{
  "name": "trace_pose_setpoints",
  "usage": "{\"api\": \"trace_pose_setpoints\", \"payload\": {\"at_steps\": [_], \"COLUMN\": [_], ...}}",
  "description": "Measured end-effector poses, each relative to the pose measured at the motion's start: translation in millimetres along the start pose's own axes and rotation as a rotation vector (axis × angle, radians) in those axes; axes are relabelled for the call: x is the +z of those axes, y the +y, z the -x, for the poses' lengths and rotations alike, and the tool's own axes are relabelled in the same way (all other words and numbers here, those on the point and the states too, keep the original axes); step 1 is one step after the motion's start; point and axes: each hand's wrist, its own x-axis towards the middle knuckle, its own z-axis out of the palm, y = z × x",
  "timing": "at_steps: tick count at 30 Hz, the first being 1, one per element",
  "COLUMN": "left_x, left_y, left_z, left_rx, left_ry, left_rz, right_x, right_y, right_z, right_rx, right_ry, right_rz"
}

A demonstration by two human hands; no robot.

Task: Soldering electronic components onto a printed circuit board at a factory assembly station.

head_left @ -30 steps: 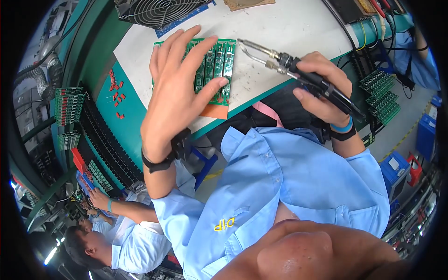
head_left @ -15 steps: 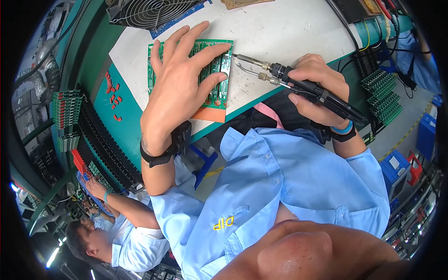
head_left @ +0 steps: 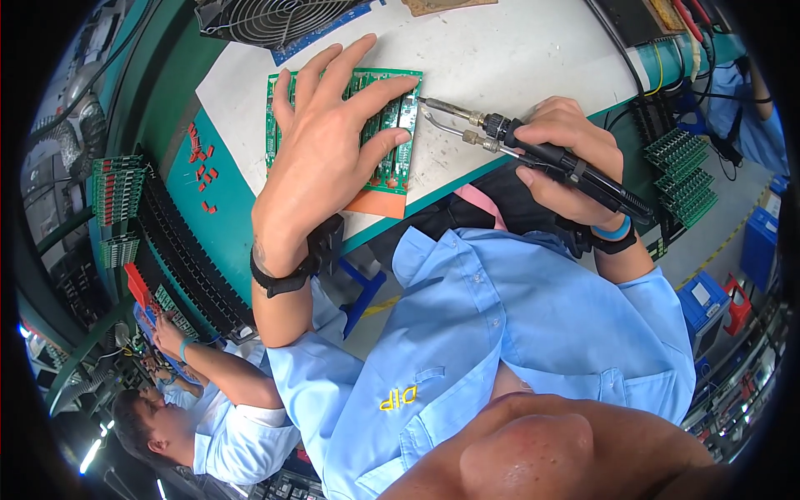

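My left hand lies flat with spread fingers on a green circuit board, pressing it onto the white worktop. An orange mat sticks out from under the board at the table's near edge. My right hand grips a black-handled soldering iron. Its metal tip points left and sits just off the board's right edge. A thin metal tube runs alongside the tip. Both wrists wear straps.
A black fan grille stands at the back of the worktop. Small red parts lie on the teal shelf at left, beside racks of green boards. More green boards are stacked at right. Another person in blue works at lower left.
The circuit board and my left hand have slid left and toward the back of the worktop. The soldering iron's tip has followed the board's right edge, staying close to it.
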Motion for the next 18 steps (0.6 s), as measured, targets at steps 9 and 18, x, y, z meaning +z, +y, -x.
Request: {"api": "trace_pose_setpoints", "payload": {"at_steps": [9, 18], "left_x": [-6, -11], "left_y": [-12, 11], "left_z": [6, -9], "left_rx": [0.009, 0.036], "left_ry": [-0.007, -0.011], "left_rz": [0.013, 0.032], "right_x": [9, -24], "right_y": [-6, -14], "right_z": [-9, -11], "right_rx": [0.025, 0.038], "right_ry": [-0.026, 0.076], "right_rz": [0.005, 0.032]}}
